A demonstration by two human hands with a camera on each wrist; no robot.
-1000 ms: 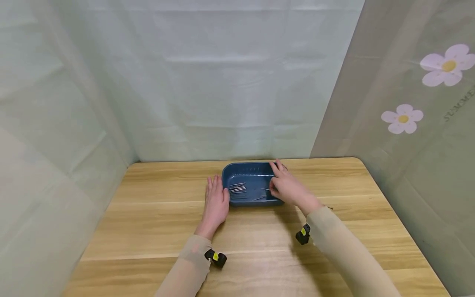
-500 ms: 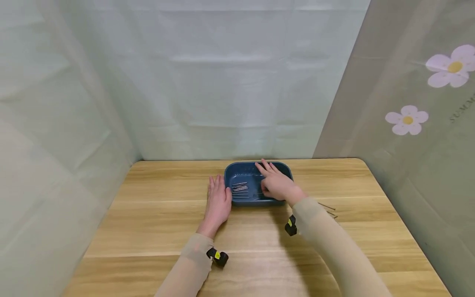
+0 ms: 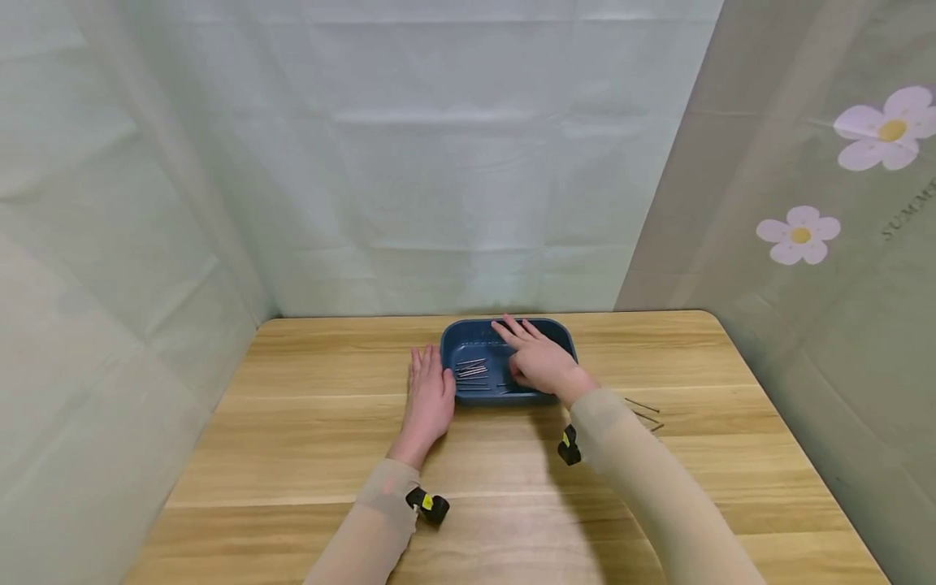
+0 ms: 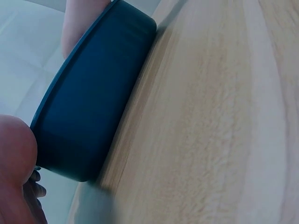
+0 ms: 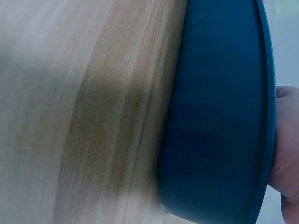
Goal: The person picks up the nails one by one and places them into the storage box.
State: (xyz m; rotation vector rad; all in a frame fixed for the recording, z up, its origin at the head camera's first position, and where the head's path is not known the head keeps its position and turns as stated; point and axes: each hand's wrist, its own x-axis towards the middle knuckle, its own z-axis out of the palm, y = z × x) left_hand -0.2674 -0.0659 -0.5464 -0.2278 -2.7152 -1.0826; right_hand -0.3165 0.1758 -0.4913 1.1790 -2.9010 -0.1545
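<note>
A blue plastic tray (image 3: 563, 337) sits at the back middle of the wooden table (image 3: 307, 422). Several thin metal pins (image 3: 471, 372) lie on its floor at the left. My left hand (image 3: 427, 390) lies flat on the table, its fingers against the tray's left wall. My right hand (image 3: 530, 353) reaches over the tray with straight fingers pointing to the back left; its thumb is hidden. The left wrist view shows the tray's outer wall (image 4: 93, 107) close up. In the right wrist view the tray wall (image 5: 219, 112) fills the right side, with part of the right hand (image 5: 287, 140) over the rim.
A few loose pins (image 3: 643, 410) lie on the table to the right of the tray, beside my right sleeve. Pale cloth walls close in the table at the back and on both sides. Bare wood stretches toward me in front of the tray.
My right hand has slid left from the tray's right rim to over its middle, uncovering the loose pins on the table. The left hand and tray have stayed put.
</note>
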